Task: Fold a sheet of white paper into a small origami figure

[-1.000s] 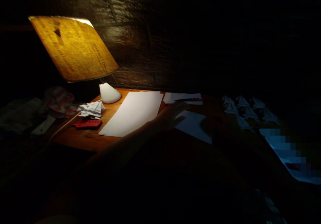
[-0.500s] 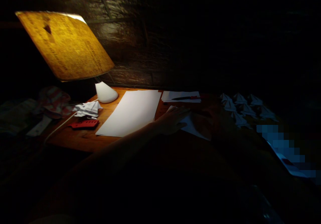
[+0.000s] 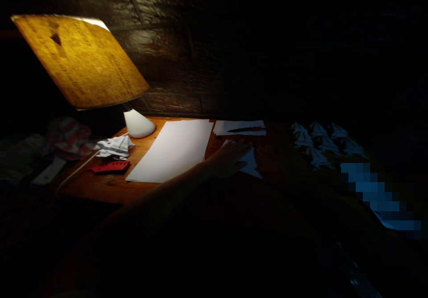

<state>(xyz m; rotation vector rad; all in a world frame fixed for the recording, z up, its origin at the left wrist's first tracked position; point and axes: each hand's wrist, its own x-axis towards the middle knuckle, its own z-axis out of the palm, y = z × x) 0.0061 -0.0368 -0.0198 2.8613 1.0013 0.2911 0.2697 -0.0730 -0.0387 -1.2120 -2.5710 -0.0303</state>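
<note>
My left hand [image 3: 230, 159] lies flat with its fingers stretched out over a sheet of white paper [image 3: 250, 165], pressing on its left part. The sheet looks folded, though its outline is partly covered. My right hand [image 3: 270, 162] is at the paper's right edge, so deep in shadow that its fingers cannot be made out. Left of my forearm lies a stack of blank white paper [image 3: 174, 149]. Behind my hands, a knife [image 3: 245, 129] with a dark blade and red handle rests on a smaller pile of paper [image 3: 220, 128].
Several folded paper figures [image 3: 319, 142] stand in rows at the right. A lit lamp [image 3: 83, 64] leans over the table's left side, near crumpled paper [image 3: 115, 146] and a red object with holes [image 3: 110, 167]. A bluish pixelated patch glows at far right [image 3: 377, 195].
Less of the paper shows on its right side, and my right hand has moved slightly left over it. My left hand stays flat on the sheet. The whole view has shifted a little.
</note>
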